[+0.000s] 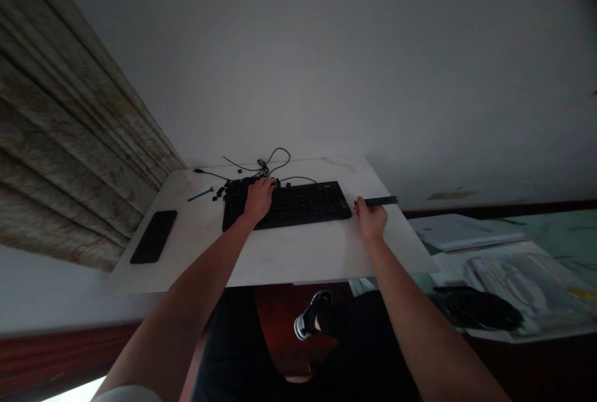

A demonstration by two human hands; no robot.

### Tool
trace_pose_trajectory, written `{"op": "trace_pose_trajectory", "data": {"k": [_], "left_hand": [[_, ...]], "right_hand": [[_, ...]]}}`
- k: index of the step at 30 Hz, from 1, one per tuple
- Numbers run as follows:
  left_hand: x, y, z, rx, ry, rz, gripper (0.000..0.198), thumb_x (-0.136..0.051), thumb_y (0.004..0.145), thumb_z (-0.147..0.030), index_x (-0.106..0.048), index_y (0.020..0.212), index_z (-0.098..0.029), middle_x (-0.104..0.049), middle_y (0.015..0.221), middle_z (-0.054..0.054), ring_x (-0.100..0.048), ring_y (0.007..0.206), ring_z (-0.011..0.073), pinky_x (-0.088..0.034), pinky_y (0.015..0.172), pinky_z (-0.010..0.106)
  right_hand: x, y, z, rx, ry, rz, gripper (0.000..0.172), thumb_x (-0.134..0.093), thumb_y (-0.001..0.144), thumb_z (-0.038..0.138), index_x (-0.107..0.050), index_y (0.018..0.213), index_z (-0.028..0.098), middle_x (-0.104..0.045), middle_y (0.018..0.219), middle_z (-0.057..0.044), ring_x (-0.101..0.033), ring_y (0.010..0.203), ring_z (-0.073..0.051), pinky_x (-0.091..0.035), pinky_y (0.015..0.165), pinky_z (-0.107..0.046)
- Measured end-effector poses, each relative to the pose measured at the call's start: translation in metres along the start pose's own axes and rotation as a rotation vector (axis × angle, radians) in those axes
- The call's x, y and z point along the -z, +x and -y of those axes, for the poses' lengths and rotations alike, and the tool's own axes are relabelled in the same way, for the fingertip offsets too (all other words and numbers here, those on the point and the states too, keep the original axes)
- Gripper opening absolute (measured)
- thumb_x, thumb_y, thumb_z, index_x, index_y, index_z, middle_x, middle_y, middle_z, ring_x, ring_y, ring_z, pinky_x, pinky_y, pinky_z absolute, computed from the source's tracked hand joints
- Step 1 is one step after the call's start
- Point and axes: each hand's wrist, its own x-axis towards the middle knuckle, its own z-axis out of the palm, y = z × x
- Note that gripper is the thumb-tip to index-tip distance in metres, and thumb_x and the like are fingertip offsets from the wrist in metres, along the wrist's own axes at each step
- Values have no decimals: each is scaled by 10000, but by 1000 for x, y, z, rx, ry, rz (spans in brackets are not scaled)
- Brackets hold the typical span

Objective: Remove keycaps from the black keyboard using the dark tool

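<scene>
A black keyboard lies on the white tabletop, tilted slightly. My left hand reaches across its left half, fingers bent over the far edge and holding the keyboard against the table. Small loose black keycaps are scattered by that far left edge, partly hidden by the hand. Just off the keyboard's right end, my right hand is closed around a dark, slim-handled tool, seemingly a keycap puller. Thin wire loops show at its tip, over the keyboard's right edge.
A tangled black cable lies behind the keyboard. To the left are a small blue tool and a black phone. Papers and a plastic bag lie on a lower green surface at right. A patterned curtain hangs at left.
</scene>
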Motion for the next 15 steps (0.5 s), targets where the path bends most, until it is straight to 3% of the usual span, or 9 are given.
{"op": "trace_pose_trajectory", "data": {"k": [8,15], "left_hand": [[55,7,87,290,145,-13,298,-483,985,-251,-638,1233,-192,-703,1225,105,-635,1142,245,-453,990,365],[80,-15,123,492,180,38,315,-503,963,-356,-672,1184,-210,-748,1134,92,-675,1067,241,-471,930,333]], "right_hand": [[-2,3,-6,15,-1,10,463,-658,765,612,-686,792,150,-710,668,-103,-677,626,-244,-539,623,-370],[-3,6,-12,35,-62,18,468,-636,783,617,-690,794,151,-718,684,-106,-685,636,-254,-548,642,-381]]}}
